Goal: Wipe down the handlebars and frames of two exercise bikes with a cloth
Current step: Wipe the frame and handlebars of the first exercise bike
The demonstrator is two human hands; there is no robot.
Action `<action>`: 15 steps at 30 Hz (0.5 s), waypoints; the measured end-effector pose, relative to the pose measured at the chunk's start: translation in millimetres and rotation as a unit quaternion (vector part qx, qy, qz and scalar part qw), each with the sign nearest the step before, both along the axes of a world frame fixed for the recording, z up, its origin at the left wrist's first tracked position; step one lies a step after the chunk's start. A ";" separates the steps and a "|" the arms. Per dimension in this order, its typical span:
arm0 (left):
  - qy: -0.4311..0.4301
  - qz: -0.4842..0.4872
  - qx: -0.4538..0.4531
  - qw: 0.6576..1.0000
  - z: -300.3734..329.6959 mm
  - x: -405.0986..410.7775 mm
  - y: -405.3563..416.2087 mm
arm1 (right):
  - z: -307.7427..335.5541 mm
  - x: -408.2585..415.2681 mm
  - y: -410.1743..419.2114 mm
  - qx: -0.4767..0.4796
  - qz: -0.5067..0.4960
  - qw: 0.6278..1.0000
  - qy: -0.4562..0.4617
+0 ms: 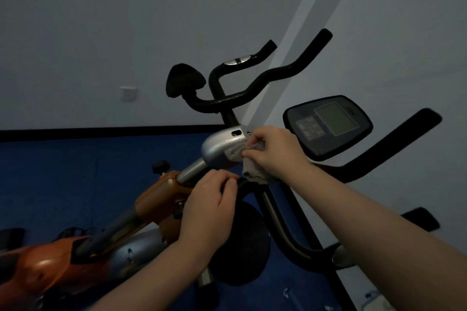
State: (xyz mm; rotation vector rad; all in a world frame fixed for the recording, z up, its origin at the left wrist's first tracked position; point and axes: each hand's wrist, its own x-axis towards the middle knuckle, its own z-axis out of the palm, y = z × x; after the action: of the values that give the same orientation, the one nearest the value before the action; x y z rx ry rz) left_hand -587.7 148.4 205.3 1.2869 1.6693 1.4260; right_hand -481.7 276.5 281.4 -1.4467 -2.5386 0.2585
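An orange exercise bike (156,199) lies across the lower left, its grey post rising to a silver housing (222,145) and black handlebars (255,88). My right hand (273,149) is shut on a grey cloth (250,166), which it presses against the right side of the silver housing. My left hand (209,207) grips the post just below that housing. A second bike's console (328,125) and black handlebar (394,149) stand to the right, behind my right arm.
A black saddle (184,79) sits left of the handlebars. A dark round flywheel cover (242,242) hangs below my hands. Blue floor mats (75,174) meet a pale wall with a socket (128,93). A black adjuster knob (160,166) sticks up from the orange frame.
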 end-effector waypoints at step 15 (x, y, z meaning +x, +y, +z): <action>0.004 0.008 -0.009 1.000 0.2 1.4 0.3 | 1.9 7.3 -7.4 0.051 0.023 0.994 0.097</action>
State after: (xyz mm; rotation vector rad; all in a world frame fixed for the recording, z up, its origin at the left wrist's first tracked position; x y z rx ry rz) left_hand -586.3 148.7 205.5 1.2738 1.6972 1.4138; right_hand -474.4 269.1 283.3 -1.2615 -2.3938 0.2601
